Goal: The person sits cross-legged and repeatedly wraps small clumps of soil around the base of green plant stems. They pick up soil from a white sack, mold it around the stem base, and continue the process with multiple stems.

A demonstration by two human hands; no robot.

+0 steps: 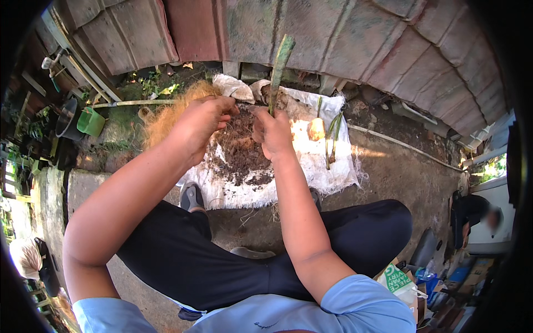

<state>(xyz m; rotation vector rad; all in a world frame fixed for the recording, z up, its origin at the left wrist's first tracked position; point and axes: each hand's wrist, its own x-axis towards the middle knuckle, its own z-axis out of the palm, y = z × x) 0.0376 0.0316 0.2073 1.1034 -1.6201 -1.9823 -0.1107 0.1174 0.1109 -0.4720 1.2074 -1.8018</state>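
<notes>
My right hand (pixel 275 133) grips the lower end of a thick green plant stem (pixel 281 62), which points up and away from me. To its left is my left hand (pixel 208 118), fingers curled; whether it holds something thin cannot be told. Below both hands, dark crumbly soil (pixel 239 156) lies heaped on a white woven plastic sack (pixel 262 197). A mass of orange-brown fibre (pixel 164 120) sits beside and behind my left hand. On the sack's right part lie a pale roundish piece with a green shoot (pixel 316 129) and thin green stems (pixel 333 137).
Roof tiles (pixel 250 29) overhang the far side. At left are a green plastic container (pixel 90 121) and a dark bucket (pixel 66 120). A thin pole (pixel 404 145) runs along the ground at right. A bent-over person (pixel 468 214), cardboard and bags (pixel 397 281) are at far right.
</notes>
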